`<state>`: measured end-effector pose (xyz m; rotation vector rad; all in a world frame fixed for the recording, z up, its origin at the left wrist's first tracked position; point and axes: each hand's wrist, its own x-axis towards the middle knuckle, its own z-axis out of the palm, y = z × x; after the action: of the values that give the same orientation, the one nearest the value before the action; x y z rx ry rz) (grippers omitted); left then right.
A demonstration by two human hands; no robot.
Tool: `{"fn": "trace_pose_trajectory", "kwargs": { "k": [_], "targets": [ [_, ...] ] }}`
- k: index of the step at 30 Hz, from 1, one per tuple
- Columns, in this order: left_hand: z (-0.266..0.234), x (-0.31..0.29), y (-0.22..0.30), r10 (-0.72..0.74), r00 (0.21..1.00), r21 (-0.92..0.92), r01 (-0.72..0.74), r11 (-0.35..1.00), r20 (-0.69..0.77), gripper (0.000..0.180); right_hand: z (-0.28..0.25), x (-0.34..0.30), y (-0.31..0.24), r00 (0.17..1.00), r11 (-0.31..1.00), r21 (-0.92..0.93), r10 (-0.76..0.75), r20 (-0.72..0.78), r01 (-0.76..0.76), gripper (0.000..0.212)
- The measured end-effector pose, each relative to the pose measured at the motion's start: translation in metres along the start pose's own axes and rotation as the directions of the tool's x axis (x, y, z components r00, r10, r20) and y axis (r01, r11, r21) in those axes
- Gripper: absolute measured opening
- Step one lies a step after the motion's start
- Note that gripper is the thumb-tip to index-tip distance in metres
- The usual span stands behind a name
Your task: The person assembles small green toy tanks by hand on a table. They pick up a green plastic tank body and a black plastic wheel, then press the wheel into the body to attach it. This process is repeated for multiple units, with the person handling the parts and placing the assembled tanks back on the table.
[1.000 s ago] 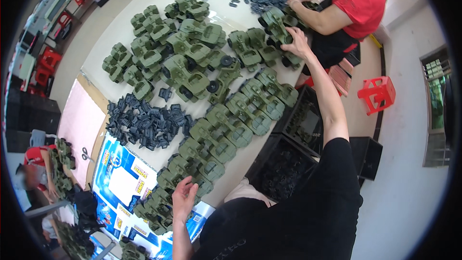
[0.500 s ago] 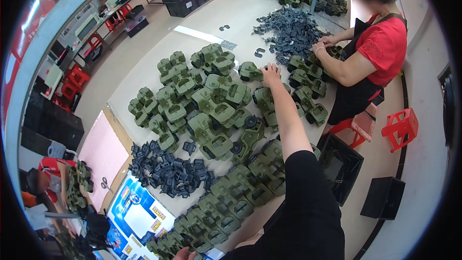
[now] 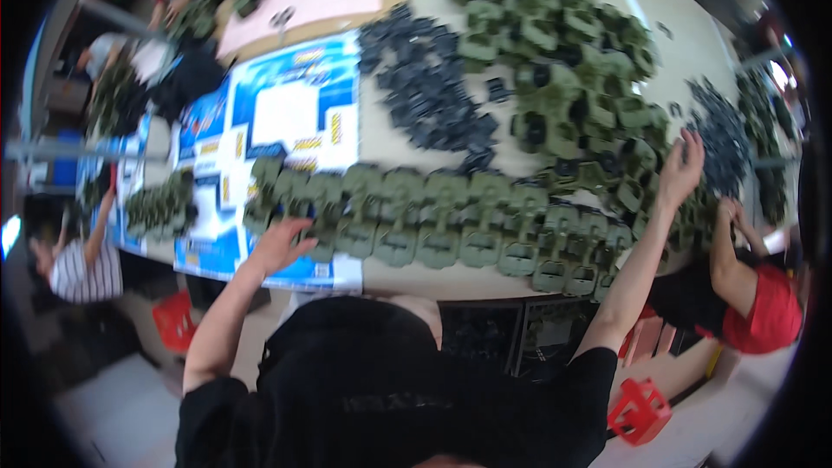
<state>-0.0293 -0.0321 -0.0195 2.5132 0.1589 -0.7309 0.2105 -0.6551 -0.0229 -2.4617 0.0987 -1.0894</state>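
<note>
A long row of green toy vehicle bodies (image 3: 442,230) lies packed side by side along the near table edge. At its left end my left hand (image 3: 282,247) rests by the leftmost bodies, fingers spread and thumb apart. My right hand (image 3: 683,169) is off to the right, fingers apart with nothing seen in them. It is between a jumbled heap of green toy vehicles (image 3: 589,78) and a pile of small dark parts (image 3: 721,143). The picture is somewhat blurred, so whether the left fingertips touch a body is hard to see.
Beyond the row lies a heap of black plastic parts (image 3: 425,78). Blue-and-white printed sheets (image 3: 334,143) cover the table's left. Farther left stands a short row of green bodies (image 3: 162,206). A co-worker in red (image 3: 763,308) works at right; red stools (image 3: 640,412) stand below.
The view has swung left, bringing the row and both my arms in front. My right hand has left the single green vehicle it was reaching at; my left hand now shows fully.
</note>
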Motion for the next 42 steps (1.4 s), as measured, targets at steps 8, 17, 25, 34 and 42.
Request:
{"fn": "trace_pose_trajectory", "kwargs": {
  "k": [8, 17, 25, 34, 42],
  "targets": [
    [0.022, -0.029, -0.012, 0.122, 0.992, 0.023, -0.123, 0.992, 0.031, 0.042, 0.075, -0.119, -0.277, 0.625, 0.829, 0.514, -0.285, 0.727, -0.22, 0.018],
    [0.02, -0.093, -0.136, 0.0, 0.986, -0.123, -0.021, 0.992, -0.169, 0.034, 0.28, -0.147, -0.355, 0.813, 0.998, 0.034, -0.067, 0.578, 0.058, 0.046],
    [-0.058, -0.066, -0.356, -0.204, 0.499, -0.017, 0.354, 0.935, -0.842, 0.038, 0.294, -0.186, -0.402, 0.812, 0.974, -0.08, -0.131, 0.569, 0.213, 0.026],
    [-0.113, 0.028, -0.423, -0.6, 0.336, -0.206, 0.726, 0.656, -0.726, 0.075, 0.176, -0.209, -0.448, 0.774, 0.885, 0.355, 0.011, 0.634, -0.303, 0.039],
    [-0.093, -0.01, -0.397, -0.416, 0.613, -0.41, 0.161, 0.898, -0.671, 0.086, 0.074, -0.272, -0.49, 0.347, 0.232, 0.323, 0.071, 0.935, -0.917, 0.043]
  ]
}}
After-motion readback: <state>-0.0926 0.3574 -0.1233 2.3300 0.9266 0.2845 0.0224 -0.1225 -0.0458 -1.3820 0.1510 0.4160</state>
